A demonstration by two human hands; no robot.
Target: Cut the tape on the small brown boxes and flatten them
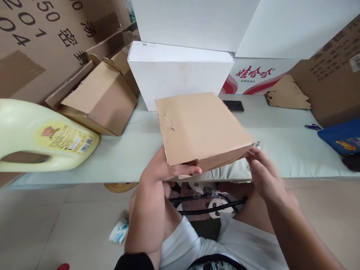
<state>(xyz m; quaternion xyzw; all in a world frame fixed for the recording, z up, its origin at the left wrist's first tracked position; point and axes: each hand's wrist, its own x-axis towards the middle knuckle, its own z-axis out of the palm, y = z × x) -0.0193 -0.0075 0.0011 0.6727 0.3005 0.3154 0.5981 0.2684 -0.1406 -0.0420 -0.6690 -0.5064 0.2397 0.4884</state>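
A flat brown cardboard box [205,127] is held tilted over the front edge of the covered table. My left hand [168,167] grips its near left corner, the thumb along the front side and the other fingers hidden beneath. At the near right corner, my right hand [261,168] pinches the box's edge between thumb and fingers. Small torn marks show on the top face towards the left. Behind it stands a white box [180,73].
Left are a pale yellow jug [56,138] and an open cardboard box [104,101]. A black phone [234,106], a torn cardboard piece [288,92] and a blue pouch [341,137] lie to the right. A paper cup [119,231] is on the floor.
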